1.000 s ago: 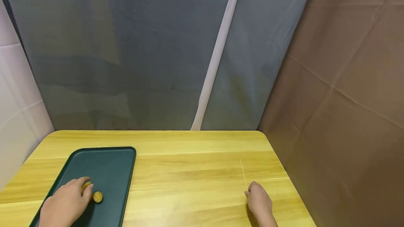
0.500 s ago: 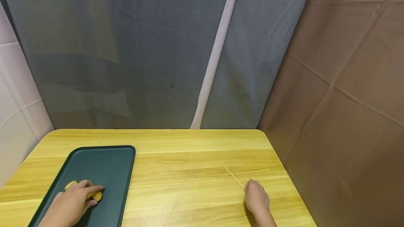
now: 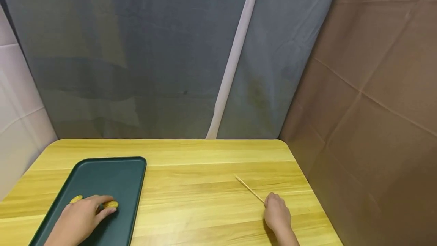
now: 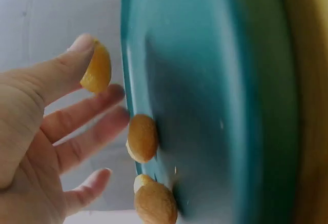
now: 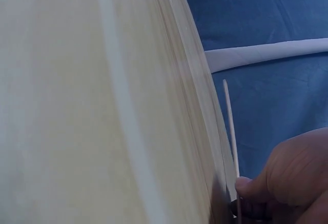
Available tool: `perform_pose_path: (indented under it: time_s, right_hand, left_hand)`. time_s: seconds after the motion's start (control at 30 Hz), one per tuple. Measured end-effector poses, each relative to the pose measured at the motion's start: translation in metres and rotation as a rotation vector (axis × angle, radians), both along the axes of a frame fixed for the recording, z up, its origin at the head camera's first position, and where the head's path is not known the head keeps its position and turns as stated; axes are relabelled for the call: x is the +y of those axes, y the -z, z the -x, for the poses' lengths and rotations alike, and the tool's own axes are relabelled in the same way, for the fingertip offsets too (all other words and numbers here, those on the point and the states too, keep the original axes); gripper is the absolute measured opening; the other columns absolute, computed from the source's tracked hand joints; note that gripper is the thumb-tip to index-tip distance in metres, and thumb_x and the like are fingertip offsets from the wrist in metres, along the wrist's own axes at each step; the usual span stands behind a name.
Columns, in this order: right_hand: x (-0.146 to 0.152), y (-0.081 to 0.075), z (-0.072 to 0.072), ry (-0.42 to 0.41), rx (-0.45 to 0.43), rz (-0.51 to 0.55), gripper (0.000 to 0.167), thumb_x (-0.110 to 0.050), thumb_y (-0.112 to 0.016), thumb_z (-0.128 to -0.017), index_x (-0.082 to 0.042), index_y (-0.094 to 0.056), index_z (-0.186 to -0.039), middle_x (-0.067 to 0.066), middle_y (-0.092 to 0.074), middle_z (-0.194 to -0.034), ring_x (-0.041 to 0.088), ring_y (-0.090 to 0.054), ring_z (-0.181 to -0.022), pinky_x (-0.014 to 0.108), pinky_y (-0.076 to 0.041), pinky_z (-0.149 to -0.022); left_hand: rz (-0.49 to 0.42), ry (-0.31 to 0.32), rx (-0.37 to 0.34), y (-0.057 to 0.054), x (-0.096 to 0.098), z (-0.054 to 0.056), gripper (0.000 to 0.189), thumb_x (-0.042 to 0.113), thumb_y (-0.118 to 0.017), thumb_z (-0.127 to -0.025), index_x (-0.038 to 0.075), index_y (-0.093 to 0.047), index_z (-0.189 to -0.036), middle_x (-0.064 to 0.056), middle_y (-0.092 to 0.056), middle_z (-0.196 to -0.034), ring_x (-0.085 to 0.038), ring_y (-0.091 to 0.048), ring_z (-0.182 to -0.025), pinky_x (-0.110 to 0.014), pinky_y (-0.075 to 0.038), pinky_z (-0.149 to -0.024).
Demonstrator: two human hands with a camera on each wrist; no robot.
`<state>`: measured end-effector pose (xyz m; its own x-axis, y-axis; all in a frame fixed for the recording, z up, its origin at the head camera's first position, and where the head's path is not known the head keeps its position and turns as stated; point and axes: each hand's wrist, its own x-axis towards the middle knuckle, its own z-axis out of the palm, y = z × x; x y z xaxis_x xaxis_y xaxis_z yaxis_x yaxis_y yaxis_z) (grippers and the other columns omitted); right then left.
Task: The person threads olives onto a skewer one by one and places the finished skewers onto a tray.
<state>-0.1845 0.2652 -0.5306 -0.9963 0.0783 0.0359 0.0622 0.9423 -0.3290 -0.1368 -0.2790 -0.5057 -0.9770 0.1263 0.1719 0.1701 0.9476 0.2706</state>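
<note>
The wooden table [image 3: 191,215] is overlapped on the person's left by the dark tray [image 3: 116,175]; if that were bumped by the wrist, the loose pieces [image 4: 142,138] lying on it could be set rolling. The left hand [image 3: 80,215] is held low over the tray, its thumb and a finger closed in a pinch while the other fingers are spread beside the loose pieces, so these could be nudged away by a careless sweep. The right hand [image 3: 278,212] is placed well apart, at the table's right, and a thin stick [image 3: 249,188] is gripped in it, aimed forward and leftward. Since the far end is unsupported, the stick could be swivelled in the fingers or, if pressed hard, snapped; a finger could be poked were the two hands brought together. Last, the small yellow piece [image 4: 98,69] is held in the left pinch, seemingly lifted clear of the tray. It could be squeezed out and dropped if its rounded surface proves slippery.
</note>
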Motion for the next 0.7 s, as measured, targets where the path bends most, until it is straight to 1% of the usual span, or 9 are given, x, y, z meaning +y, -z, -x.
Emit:
perform_pose_path:
  time_s: [0.1,0.2,0.27,0.33,0.37,0.43,0.5,0.57,0.7]
  right_hand:
    - [-0.002,-0.001,0.001,0.011,0.019,0.018,0.022,0.007,-0.061,-0.091,-0.011,-0.05,-0.083,0.001,-0.045,-0.075,0.019,-0.043,-0.067,0.031,-0.038,-0.054]
    - [-0.006,-0.005,0.001,-0.006,0.053,0.041,0.02,0.001,-0.059,-0.098,-0.011,-0.05,-0.085,-0.001,-0.044,-0.07,0.015,-0.042,-0.061,0.028,-0.035,-0.051]
    - [-0.01,-0.008,0.001,-0.029,0.097,0.05,0.017,-0.004,-0.06,-0.1,-0.011,-0.052,-0.087,-0.002,-0.045,-0.067,0.013,-0.042,-0.058,0.028,-0.035,-0.049]
    - [-0.014,-0.012,0.0,-0.06,0.146,0.055,0.013,-0.006,-0.061,-0.1,-0.01,-0.054,-0.09,-0.003,-0.048,-0.068,0.012,-0.043,-0.058,0.027,-0.037,-0.05]
    - [-0.016,-0.013,0.0,-0.074,0.168,0.063,0.011,-0.007,-0.062,-0.1,-0.01,-0.055,-0.092,-0.004,-0.05,-0.069,0.011,-0.044,-0.058,0.027,-0.038,-0.05]
    - [-0.019,-0.016,0.0,-0.095,0.192,0.101,0.008,-0.007,-0.061,-0.101,-0.008,-0.057,-0.094,-0.003,-0.053,-0.072,0.01,-0.046,-0.061,0.026,-0.04,-0.052]
    - [-0.022,-0.018,0.0,-0.118,0.2,0.151,0.007,-0.008,-0.06,-0.102,-0.006,-0.057,-0.097,-0.002,-0.056,-0.076,0.01,-0.049,-0.064,0.025,-0.042,-0.054]
    - [-0.024,-0.02,0.0,-0.147,0.215,0.194,0.005,-0.006,-0.059,-0.102,-0.005,-0.057,-0.098,0.0,-0.059,-0.08,0.009,-0.052,-0.068,0.024,-0.046,-0.058]
    - [-0.026,-0.024,0.001,-0.186,0.271,0.227,0.006,-0.002,-0.063,-0.099,-0.006,-0.059,-0.098,0.002,-0.061,-0.083,0.008,-0.054,-0.071,0.024,-0.049,-0.062]
  left_hand:
    - [-0.016,0.005,-0.01,-0.001,0.005,0.001,0.029,0.031,-0.084,-0.083,0.011,-0.077,-0.103,-0.004,-0.075,-0.094,-0.026,-0.071,-0.082,-0.054,-0.055,-0.073]
    - [-0.016,0.008,0.046,-0.002,0.01,-0.001,0.029,0.031,-0.085,-0.081,0.012,-0.077,-0.102,-0.002,-0.075,-0.094,-0.024,-0.071,-0.082,-0.054,-0.054,-0.073]
    - [-0.042,0.019,0.088,-0.002,0.013,-0.002,0.028,0.029,-0.086,-0.081,0.013,-0.077,-0.102,0.0,-0.074,-0.094,-0.02,-0.069,-0.08,-0.049,-0.054,-0.07]
    - [-0.076,0.026,0.115,-0.003,0.016,-0.002,0.028,0.029,-0.086,-0.081,0.015,-0.077,-0.104,0.003,-0.073,-0.094,-0.013,-0.064,-0.075,-0.04,-0.052,-0.065]
    - [-0.097,0.027,0.113,-0.004,0.019,-0.002,0.028,0.029,-0.086,-0.082,0.015,-0.076,-0.104,0.005,-0.071,-0.094,-0.011,-0.06,-0.073,-0.035,-0.051,-0.062]
    - [-0.134,0.024,0.087,-0.007,0.023,0.0,0.027,0.029,-0.084,-0.084,0.017,-0.076,-0.106,0.007,-0.069,-0.093,-0.008,-0.053,-0.07,-0.03,-0.046,-0.059]
    - [-0.162,0.011,0.054,-0.009,0.029,0.001,0.027,0.032,-0.082,-0.087,0.018,-0.075,-0.108,0.01,-0.065,-0.091,-0.007,-0.048,-0.069,-0.028,-0.043,-0.058]
    - [-0.186,0.005,0.039,-0.011,0.035,0.002,0.026,0.033,-0.081,-0.088,0.019,-0.075,-0.109,0.011,-0.062,-0.088,-0.008,-0.047,-0.069,-0.028,-0.041,-0.058]
    - [-0.215,0.005,0.066,-0.014,0.046,0.006,0.024,0.032,-0.081,-0.088,0.02,-0.075,-0.108,0.013,-0.056,-0.083,-0.005,-0.043,-0.067,-0.025,-0.037,-0.056]
